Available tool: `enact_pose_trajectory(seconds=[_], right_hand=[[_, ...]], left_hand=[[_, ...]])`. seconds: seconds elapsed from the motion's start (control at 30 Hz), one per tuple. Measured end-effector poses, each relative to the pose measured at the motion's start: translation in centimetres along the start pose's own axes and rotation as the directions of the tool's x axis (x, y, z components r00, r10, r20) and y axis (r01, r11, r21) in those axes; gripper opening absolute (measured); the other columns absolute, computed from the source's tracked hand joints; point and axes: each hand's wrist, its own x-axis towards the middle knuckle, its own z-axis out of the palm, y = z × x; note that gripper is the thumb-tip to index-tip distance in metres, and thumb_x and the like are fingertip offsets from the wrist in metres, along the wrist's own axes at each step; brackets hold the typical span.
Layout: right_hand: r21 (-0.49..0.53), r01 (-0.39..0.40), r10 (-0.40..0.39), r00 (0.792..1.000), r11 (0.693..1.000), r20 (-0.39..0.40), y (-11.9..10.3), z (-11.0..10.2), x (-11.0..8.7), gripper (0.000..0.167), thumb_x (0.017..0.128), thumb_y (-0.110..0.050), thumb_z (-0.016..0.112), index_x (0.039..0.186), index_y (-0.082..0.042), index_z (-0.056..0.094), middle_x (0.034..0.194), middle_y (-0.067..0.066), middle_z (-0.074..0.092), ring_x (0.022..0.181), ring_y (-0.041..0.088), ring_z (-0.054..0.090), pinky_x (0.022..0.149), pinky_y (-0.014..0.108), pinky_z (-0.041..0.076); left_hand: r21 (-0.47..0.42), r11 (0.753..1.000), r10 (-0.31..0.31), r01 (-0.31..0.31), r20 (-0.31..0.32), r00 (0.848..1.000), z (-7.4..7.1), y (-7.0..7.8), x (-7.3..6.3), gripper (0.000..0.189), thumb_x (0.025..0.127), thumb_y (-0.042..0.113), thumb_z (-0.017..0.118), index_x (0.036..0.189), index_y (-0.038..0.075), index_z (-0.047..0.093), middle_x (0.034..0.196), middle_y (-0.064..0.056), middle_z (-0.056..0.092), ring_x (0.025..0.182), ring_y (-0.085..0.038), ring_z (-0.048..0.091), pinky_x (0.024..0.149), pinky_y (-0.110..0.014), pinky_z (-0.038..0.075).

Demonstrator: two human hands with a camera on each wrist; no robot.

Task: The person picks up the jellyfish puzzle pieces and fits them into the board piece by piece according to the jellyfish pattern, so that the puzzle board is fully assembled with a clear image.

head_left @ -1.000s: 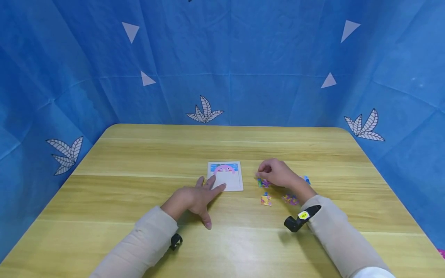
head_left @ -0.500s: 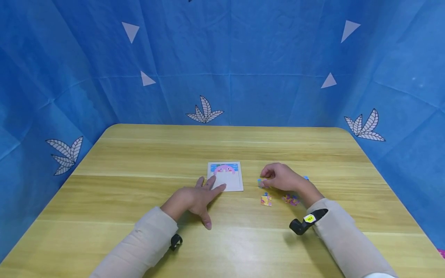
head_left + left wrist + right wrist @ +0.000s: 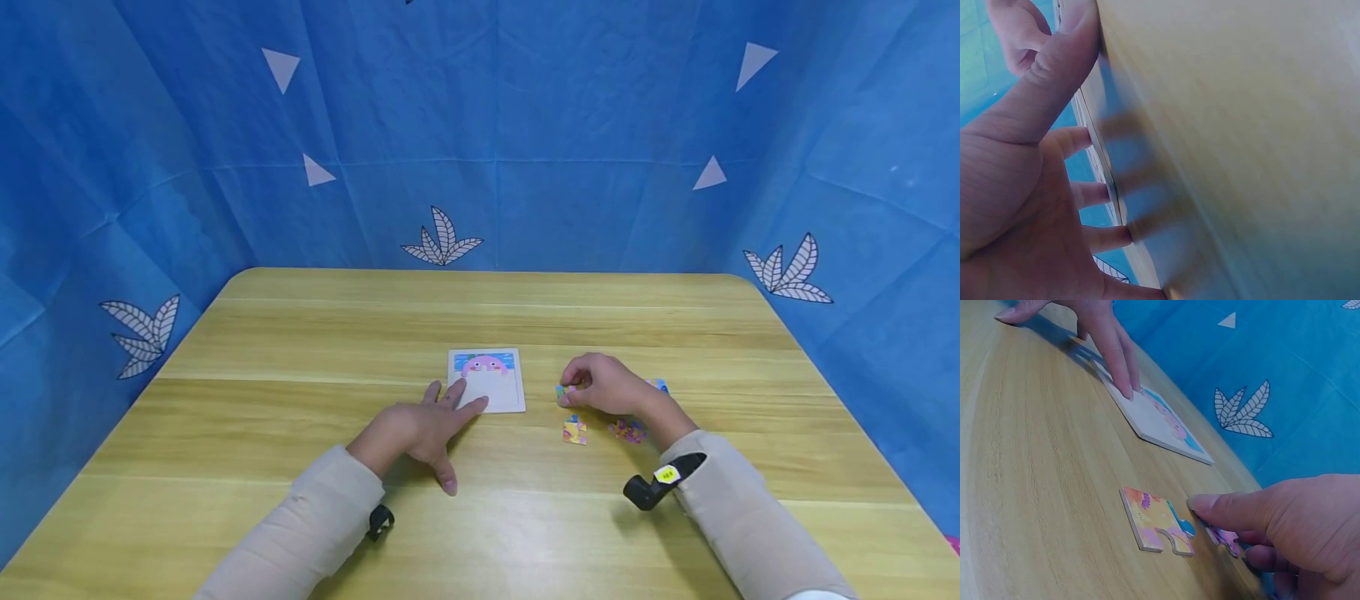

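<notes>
My left hand [image 3: 427, 429] is spread, with fingertips resting on the near left part of a square white puzzle board [image 3: 506, 400]. Along the board's far part runs a picture of a pink round face on blue; the rest is plain white. To the right, my right hand [image 3: 607, 385] pinches a small jigsaw piece [image 3: 561, 392] low at the table, thumb on the near side, fingers beyond. Purple and pink show on this jigsaw piece [image 3: 1225, 539] in the right wrist view, the rest hidden by the thumb. Just nearer lies a yellow-orange jigsaw piece [image 3: 1154, 519].
A pink-purple piece [image 3: 627, 431] lies under the right wrist, and a blue piece [image 3: 657, 385] shows behind the forearm. The wooden table [image 3: 337, 333] reaches back to a blue cloth [image 3: 480, 133] with printed leaves and triangles.
My right hand has shifted slightly right and nearer, its thumb and fingers coming down from above the jigsaw piece to either side of it. The left hand stays still on the board.
</notes>
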Motion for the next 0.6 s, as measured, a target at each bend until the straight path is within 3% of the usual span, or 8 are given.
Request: enact_pose_trajectory(seconds=[0.6], right_hand=[[-0.029,0.037,-0.039,0.996,0.999,-0.077,0.03,0.60,0.09,0.024,0.084,-0.010,0.079,0.098,-0.004,0.060,0.084,0.002,0.057,0.072,0.017,0.050,0.068,0.032,0.045]], left_hand=[[-0.003,1.000,0.002,-0.002,-0.002,1.000,-0.07,0.12,-0.18,0.123,0.065,0.039,0.091,0.160,0.027,0.014,0.165,-0.009,-0.007,0.147,-0.040,-0.005,0.111,-0.061,0.019]])
